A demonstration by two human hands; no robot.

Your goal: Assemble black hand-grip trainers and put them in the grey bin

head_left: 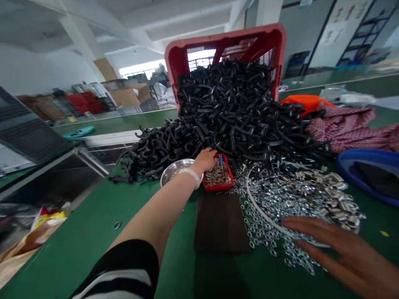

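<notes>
My left hand (205, 160) reaches forward to the upper left corner of a small red tray (231, 171). Its fingers are bent together there, close to the front of a heap of black curved plastic parts (202, 124); what they grip, if anything, is hidden. Small metal pins (216, 176) and a blue-handled item (220, 160) lie in the tray. Under my left forearm is a round metal bowl (168, 171), partly covered. On the right, my right hand (343, 253) hovers, slightly blurred, with fingers apart and nothing in them, by loose metal nuts (274, 207).
Behind the heap a red crate (224, 35) lies tipped, spilling black parts. A dark brown pad (221, 224) is on the green table (177, 265). A white hoop (258, 209) rings part of the hardware. At right are a blue basin (352, 155) and checked cloth (346, 126).
</notes>
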